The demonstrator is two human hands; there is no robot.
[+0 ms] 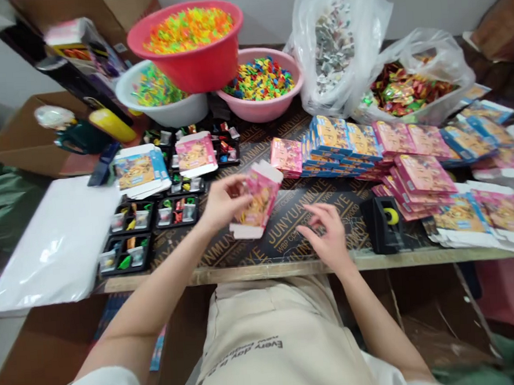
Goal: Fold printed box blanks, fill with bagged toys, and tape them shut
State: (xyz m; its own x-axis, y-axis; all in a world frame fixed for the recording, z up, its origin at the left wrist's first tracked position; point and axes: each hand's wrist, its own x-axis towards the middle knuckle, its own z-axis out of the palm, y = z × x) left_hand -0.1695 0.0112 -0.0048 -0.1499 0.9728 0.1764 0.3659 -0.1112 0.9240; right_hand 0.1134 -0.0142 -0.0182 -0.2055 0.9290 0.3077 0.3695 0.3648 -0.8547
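My left hand (226, 203) is closed on a pink printed carton (261, 202), tilted above the dark printed board, its white end flaps sticking out. My right hand (328, 233) hovers to the right of that carton, fingers apart and holding nothing. Left of my left hand lie black compartment trays (177, 211) filled with small coloured pieces and packets. A flat pink carton (196, 154) and a stack of blue cartons (140, 169) rest over the trays behind. Closest on my right hand's other side is a black tape dispenser (381, 225) with yellow tape.
Behind stand a red basin (188, 63), a pale basin (165, 109) and a pink basin (264, 108) of small plastic pieces. Clear bags (339, 54) stand beside them. Filled blue boxes (330, 138) and pink boxes (425, 173) are stacked right; a white sheet stack (55, 239) lies left.
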